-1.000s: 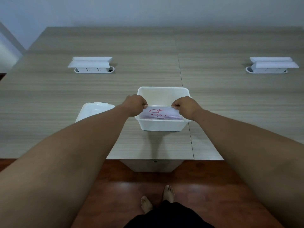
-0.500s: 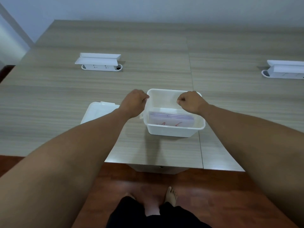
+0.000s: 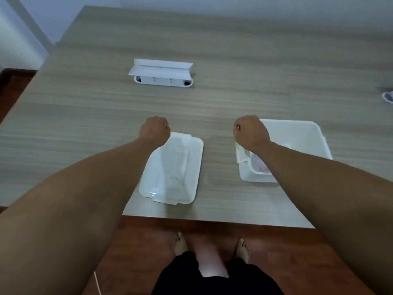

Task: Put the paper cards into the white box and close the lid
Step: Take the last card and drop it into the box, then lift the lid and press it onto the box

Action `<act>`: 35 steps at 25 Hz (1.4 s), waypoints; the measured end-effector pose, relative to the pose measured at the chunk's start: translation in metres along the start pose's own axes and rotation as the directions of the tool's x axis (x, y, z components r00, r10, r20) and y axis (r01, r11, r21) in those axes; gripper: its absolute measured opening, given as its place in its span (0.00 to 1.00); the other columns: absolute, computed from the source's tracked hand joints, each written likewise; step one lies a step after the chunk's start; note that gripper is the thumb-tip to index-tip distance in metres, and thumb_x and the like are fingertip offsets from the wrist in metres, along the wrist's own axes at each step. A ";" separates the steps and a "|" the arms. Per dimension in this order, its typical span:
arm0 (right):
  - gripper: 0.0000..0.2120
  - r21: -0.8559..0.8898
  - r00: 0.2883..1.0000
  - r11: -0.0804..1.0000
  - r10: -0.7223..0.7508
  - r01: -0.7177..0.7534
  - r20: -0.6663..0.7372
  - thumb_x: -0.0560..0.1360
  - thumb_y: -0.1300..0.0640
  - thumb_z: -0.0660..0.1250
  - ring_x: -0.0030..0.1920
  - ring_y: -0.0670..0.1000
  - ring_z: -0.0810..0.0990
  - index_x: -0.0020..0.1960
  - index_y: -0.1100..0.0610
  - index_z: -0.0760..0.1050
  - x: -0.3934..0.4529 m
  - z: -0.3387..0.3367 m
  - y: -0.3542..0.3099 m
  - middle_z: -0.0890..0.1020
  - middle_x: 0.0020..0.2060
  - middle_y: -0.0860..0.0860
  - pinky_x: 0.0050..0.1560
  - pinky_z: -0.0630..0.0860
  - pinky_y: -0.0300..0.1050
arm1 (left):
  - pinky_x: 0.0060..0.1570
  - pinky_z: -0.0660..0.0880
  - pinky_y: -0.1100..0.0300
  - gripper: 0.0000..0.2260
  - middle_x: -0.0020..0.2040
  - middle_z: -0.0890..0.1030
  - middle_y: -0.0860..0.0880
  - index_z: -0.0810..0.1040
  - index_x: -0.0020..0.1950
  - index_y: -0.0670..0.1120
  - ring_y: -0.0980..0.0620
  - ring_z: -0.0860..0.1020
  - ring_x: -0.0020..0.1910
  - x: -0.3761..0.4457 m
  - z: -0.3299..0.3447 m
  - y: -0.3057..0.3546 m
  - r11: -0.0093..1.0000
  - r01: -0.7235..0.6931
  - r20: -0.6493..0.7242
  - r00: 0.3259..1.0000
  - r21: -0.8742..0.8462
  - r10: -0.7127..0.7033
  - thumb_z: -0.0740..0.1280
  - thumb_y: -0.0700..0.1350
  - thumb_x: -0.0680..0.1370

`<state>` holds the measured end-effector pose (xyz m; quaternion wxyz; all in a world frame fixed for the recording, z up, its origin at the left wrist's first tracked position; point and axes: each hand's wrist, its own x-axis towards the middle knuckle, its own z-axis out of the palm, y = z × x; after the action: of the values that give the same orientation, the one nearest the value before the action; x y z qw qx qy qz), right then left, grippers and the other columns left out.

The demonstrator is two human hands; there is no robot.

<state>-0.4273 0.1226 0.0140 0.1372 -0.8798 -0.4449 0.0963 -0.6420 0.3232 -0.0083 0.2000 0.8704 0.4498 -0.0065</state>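
Note:
The white box (image 3: 297,133) stands open on the table at the right. Paper cards (image 3: 258,166) with red marks lie inside it, mostly hidden by my right forearm. The white lid (image 3: 172,169) lies flat on the table to the left of the box, near the front edge. My left hand (image 3: 154,129) is a closed fist at the lid's far left corner, holding nothing I can see. My right hand (image 3: 249,133) is a closed fist over the box's far left corner, also with nothing visible in it.
A white socket unit (image 3: 162,73) with a raised flap sits on the wooden table (image 3: 85,116) further back. Part of another white unit (image 3: 388,96) shows at the right edge. The table's front edge is close; my bare feet stand on the red-brown floor below.
Both hands let go of the cards, which now lie in the box. My view swung left, and my left hand moved over to the lid's far corner.

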 end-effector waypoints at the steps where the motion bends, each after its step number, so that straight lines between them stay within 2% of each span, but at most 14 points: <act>1: 0.12 -0.099 0.999 0.995 -0.008 0.004 -0.045 0.72 0.60 0.60 0.54 0.60 0.77 0.47 0.61 0.82 0.001 0.011 -0.009 0.83 0.45 0.57 0.53 0.77 0.52 | 0.54 0.79 0.47 0.15 0.52 0.84 0.41 0.84 0.50 0.43 0.39 0.81 0.53 0.004 0.004 -0.018 1.000 0.024 0.023 0.999 0.006 -0.024 0.59 0.41 0.73; 4: 0.09 -0.401 0.992 0.914 -0.097 0.058 -0.078 0.69 0.62 0.62 0.50 0.61 0.75 0.44 0.63 0.79 -0.002 0.039 -0.024 0.81 0.43 0.58 0.50 0.73 0.53 | 0.51 0.79 0.49 0.14 0.51 0.83 0.42 0.82 0.49 0.42 0.39 0.80 0.53 0.006 0.020 -0.052 0.994 0.097 0.077 0.992 0.047 -0.101 0.59 0.43 0.73; 7: 0.09 -0.446 0.997 0.891 -0.079 0.079 0.019 0.70 0.63 0.62 0.54 0.61 0.74 0.48 0.63 0.77 0.002 0.051 -0.045 0.79 0.48 0.59 0.55 0.70 0.52 | 0.50 0.76 0.50 0.15 0.54 0.82 0.40 0.79 0.54 0.40 0.38 0.80 0.55 0.006 0.043 -0.074 0.983 0.172 0.142 0.973 0.067 -0.180 0.60 0.48 0.76; 9: 0.12 -0.378 0.991 0.923 -0.025 0.074 0.134 0.72 0.63 0.61 0.56 0.60 0.75 0.53 0.62 0.76 0.006 0.062 -0.059 0.79 0.51 0.58 0.56 0.72 0.52 | 0.52 0.75 0.50 0.19 0.57 0.81 0.40 0.76 0.60 0.41 0.38 0.79 0.58 0.004 0.058 -0.083 0.969 0.242 0.209 0.946 0.052 -0.247 0.61 0.52 0.76; 11: 0.12 -0.238 0.954 0.967 0.149 -0.087 0.258 0.72 0.61 0.62 0.55 0.60 0.78 0.54 0.60 0.76 0.009 0.079 -0.068 0.80 0.51 0.56 0.49 0.75 0.49 | 0.52 0.74 0.51 0.19 0.58 0.80 0.40 0.75 0.61 0.41 0.38 0.78 0.59 0.000 0.070 -0.090 0.966 0.258 0.246 0.935 0.024 -0.255 0.62 0.51 0.76; 14: 0.04 -0.025 0.828 0.929 0.341 -0.369 0.446 0.70 0.60 0.63 0.44 0.58 0.80 0.38 0.60 0.72 0.007 0.108 -0.077 0.78 0.37 0.53 0.31 0.71 0.41 | 0.48 0.73 0.52 0.14 0.56 0.81 0.40 0.75 0.58 0.41 0.37 0.79 0.56 -0.001 0.081 -0.098 0.961 0.267 0.226 0.943 -0.070 -0.245 0.61 0.46 0.77; 17: 0.06 0.187 0.731 0.769 0.457 -0.611 0.506 0.69 0.64 0.61 0.33 0.57 0.78 0.33 0.59 0.70 0.000 0.128 -0.086 0.78 0.33 0.55 0.24 0.70 0.39 | 0.43 0.70 0.54 0.12 0.53 0.82 0.39 0.76 0.54 0.39 0.37 0.79 0.53 -0.003 0.085 -0.101 0.957 0.270 0.219 0.945 -0.109 -0.242 0.60 0.45 0.78; 19: 0.05 0.318 0.659 0.599 0.521 -0.735 0.542 0.69 0.66 0.60 0.29 0.56 0.78 0.37 0.62 0.73 -0.001 0.130 -0.092 0.79 0.34 0.57 0.22 0.72 0.37 | 0.43 0.71 0.53 0.11 0.51 0.82 0.39 0.76 0.51 0.39 0.37 0.79 0.51 -0.002 0.081 -0.102 0.954 0.275 0.216 0.945 -0.119 -0.246 0.60 0.45 0.78; 21: 0.07 0.398 0.615 0.474 0.528 -0.786 0.586 0.69 0.67 0.60 0.29 0.57 0.80 0.42 0.64 0.76 0.004 0.122 -0.095 0.80 0.34 0.58 0.26 0.76 0.41 | 0.45 0.72 0.53 0.08 0.48 0.81 0.41 0.75 0.47 0.41 0.40 0.78 0.48 0.001 0.069 -0.102 0.943 0.283 0.211 0.946 -0.172 -0.245 0.60 0.45 0.79; 24: 0.09 0.518 0.663 0.415 0.489 -0.748 0.567 0.71 0.67 0.60 0.35 0.58 0.81 0.47 0.67 0.78 0.017 0.095 -0.093 0.82 0.39 0.60 0.35 0.80 0.48 | 0.43 0.72 0.56 0.06 0.44 0.77 0.47 0.74 0.45 0.44 0.45 0.75 0.43 0.011 0.041 -0.091 0.910 0.265 0.176 0.960 -0.319 -0.218 0.62 0.45 0.78; 26: 0.11 0.594 0.708 0.396 0.492 -0.700 0.506 0.71 0.68 0.61 0.38 0.59 0.82 0.51 0.69 0.78 0.025 0.068 -0.091 0.83 0.43 0.62 0.38 0.82 0.50 | 0.43 0.76 0.55 0.05 0.41 0.77 0.48 0.75 0.45 0.44 0.45 0.77 0.42 0.021 0.018 -0.075 0.885 0.221 0.133 0.974 -0.409 -0.182 0.64 0.45 0.78; 29: 0.06 0.708 0.748 0.346 0.541 -0.615 0.385 0.73 0.69 0.62 0.35 0.56 0.82 0.47 0.67 0.77 0.036 0.016 -0.086 0.82 0.39 0.59 0.29 0.81 0.46 | 0.48 0.80 0.51 0.07 0.43 0.78 0.49 0.78 0.48 0.45 0.43 0.81 0.45 0.036 -0.021 -0.037 0.846 0.100 0.032 0.995 -0.524 -0.097 0.64 0.47 0.77; 32: 0.06 0.829 0.747 0.230 0.596 -0.510 0.294 0.74 0.70 0.61 0.33 0.55 0.83 0.43 0.65 0.76 0.042 -0.041 -0.069 0.82 0.38 0.58 0.28 0.80 0.46 | 0.51 0.73 0.57 0.13 0.52 0.81 0.47 0.78 0.59 0.45 0.47 0.79 0.49 0.037 -0.060 0.013 0.874 -0.089 -0.102 0.994 -0.477 0.045 0.62 0.48 0.79; 35: 0.09 0.919 0.707 0.101 0.672 -0.382 0.220 0.72 0.71 0.59 0.38 0.57 0.84 0.44 0.64 0.77 0.041 -0.090 -0.044 0.83 0.40 0.58 0.29 0.81 0.48 | 0.59 0.72 0.55 0.15 0.62 0.77 0.47 0.77 0.62 0.47 0.47 0.78 0.57 0.029 -0.079 0.056 0.867 -0.345 -0.193 0.937 -0.359 0.292 0.64 0.51 0.78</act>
<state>-0.4107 0.1666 0.1113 0.6199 -0.7381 0.0643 0.2585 -0.5941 0.3445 0.0777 0.3362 0.8743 0.3043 0.1732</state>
